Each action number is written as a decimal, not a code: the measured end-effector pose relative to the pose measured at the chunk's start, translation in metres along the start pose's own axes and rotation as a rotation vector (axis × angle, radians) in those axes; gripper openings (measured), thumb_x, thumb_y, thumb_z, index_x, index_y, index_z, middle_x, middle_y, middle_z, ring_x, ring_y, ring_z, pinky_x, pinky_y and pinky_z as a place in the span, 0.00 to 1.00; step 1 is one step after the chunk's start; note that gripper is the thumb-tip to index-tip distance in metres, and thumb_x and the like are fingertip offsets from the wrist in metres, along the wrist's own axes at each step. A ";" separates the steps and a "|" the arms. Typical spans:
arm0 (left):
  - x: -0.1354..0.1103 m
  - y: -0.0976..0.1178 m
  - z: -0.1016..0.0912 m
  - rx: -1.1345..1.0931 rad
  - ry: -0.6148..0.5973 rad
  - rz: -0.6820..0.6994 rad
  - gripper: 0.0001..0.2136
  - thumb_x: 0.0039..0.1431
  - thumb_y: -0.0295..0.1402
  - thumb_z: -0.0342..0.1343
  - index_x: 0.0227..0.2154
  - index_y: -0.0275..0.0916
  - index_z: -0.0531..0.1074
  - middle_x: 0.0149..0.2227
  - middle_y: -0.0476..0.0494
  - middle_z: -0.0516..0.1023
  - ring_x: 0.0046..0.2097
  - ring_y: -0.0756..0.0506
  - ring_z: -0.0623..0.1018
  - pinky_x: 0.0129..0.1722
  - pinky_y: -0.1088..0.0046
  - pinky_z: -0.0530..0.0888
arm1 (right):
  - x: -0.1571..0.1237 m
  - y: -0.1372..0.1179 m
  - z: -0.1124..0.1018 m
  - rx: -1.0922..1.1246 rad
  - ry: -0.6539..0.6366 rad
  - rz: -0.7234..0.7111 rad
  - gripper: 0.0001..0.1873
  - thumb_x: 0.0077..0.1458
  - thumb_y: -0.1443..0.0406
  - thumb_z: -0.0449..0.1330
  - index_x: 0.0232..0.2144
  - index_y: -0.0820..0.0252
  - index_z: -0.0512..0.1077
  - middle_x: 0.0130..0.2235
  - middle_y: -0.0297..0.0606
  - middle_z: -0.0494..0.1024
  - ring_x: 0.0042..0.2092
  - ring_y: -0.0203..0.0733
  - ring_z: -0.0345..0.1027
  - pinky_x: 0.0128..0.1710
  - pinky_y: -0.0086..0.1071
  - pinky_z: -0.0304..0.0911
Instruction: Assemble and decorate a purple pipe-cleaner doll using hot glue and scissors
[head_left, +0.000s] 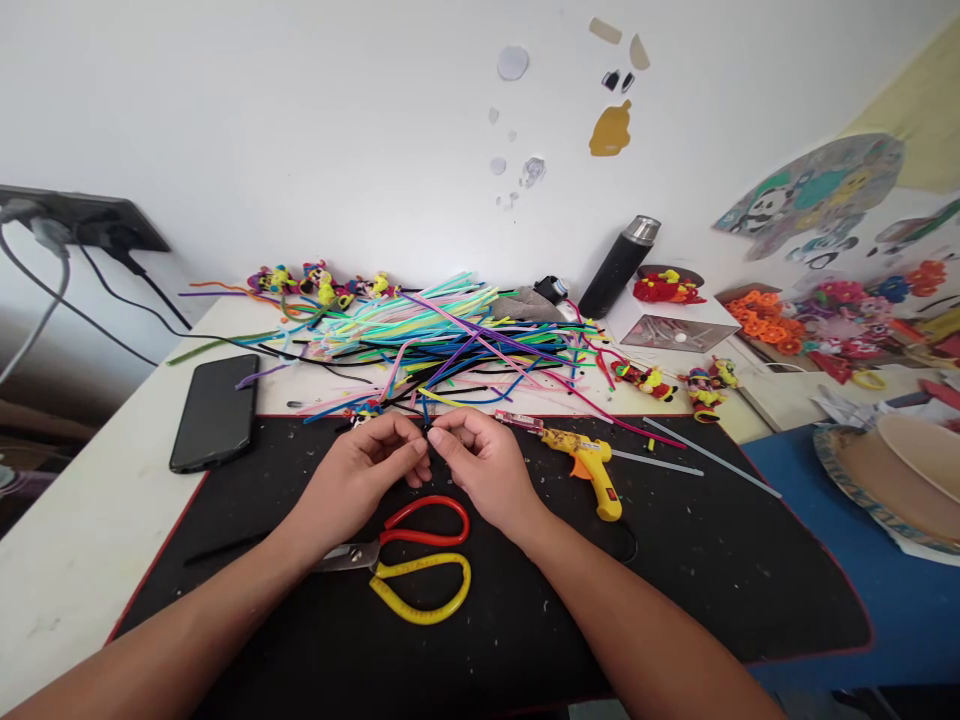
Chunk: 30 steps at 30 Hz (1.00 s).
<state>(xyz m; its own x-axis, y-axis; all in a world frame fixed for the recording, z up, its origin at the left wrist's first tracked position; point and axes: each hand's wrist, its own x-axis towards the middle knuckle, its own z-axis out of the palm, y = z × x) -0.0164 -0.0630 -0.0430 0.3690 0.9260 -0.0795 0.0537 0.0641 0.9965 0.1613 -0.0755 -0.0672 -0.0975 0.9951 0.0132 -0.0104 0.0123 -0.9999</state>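
My left hand [375, 465] and my right hand [484, 465] meet above the black mat [525, 630], thumbs and forefingers pinched close together. Between the fingertips is a small dark piece [428, 432] that looks like pipe cleaner; the fingers mostly hide it. Below the hands lie scissors [424, 590] with one red and one yellow handle, their blades partly under my left forearm. A yellow hot glue gun [592, 465] rests to the right of my right hand. Just behind my left hand is a small colourful pipe-cleaner figure [365, 412], partly covered.
A heap of coloured pipe cleaners [450, 335] lies along the wall. At left is a phone [214, 412]. Clear glue sticks [712, 458], small figures [701, 395] and a black flask [621, 268] are on the right. A black pipe cleaner [225, 548] passes behind my left forearm.
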 end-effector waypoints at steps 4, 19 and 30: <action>0.000 0.001 0.000 0.004 0.004 -0.001 0.16 0.60 0.47 0.66 0.29 0.40 0.75 0.27 0.47 0.80 0.30 0.46 0.78 0.35 0.70 0.76 | 0.000 0.000 0.000 0.007 -0.004 -0.006 0.13 0.60 0.54 0.66 0.37 0.56 0.74 0.23 0.26 0.67 0.22 0.32 0.56 0.21 0.28 0.54; 0.001 0.004 0.002 0.009 0.033 -0.009 0.17 0.59 0.49 0.67 0.28 0.40 0.75 0.26 0.47 0.79 0.29 0.46 0.77 0.34 0.70 0.77 | 0.001 0.005 -0.001 0.021 -0.005 0.003 0.16 0.61 0.50 0.65 0.38 0.56 0.75 0.21 0.25 0.64 0.20 0.32 0.54 0.20 0.28 0.51; 0.000 -0.001 0.001 0.055 0.041 0.001 0.16 0.60 0.48 0.66 0.29 0.41 0.75 0.27 0.47 0.79 0.29 0.46 0.78 0.34 0.70 0.76 | 0.000 0.003 -0.001 0.060 -0.028 0.035 0.17 0.61 0.50 0.66 0.38 0.57 0.75 0.21 0.24 0.65 0.20 0.32 0.55 0.19 0.28 0.51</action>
<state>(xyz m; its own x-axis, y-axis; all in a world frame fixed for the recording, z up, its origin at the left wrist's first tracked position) -0.0155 -0.0630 -0.0440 0.3306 0.9407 -0.0760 0.1045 0.0435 0.9936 0.1617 -0.0749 -0.0701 -0.1266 0.9917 -0.0207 -0.0658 -0.0292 -0.9974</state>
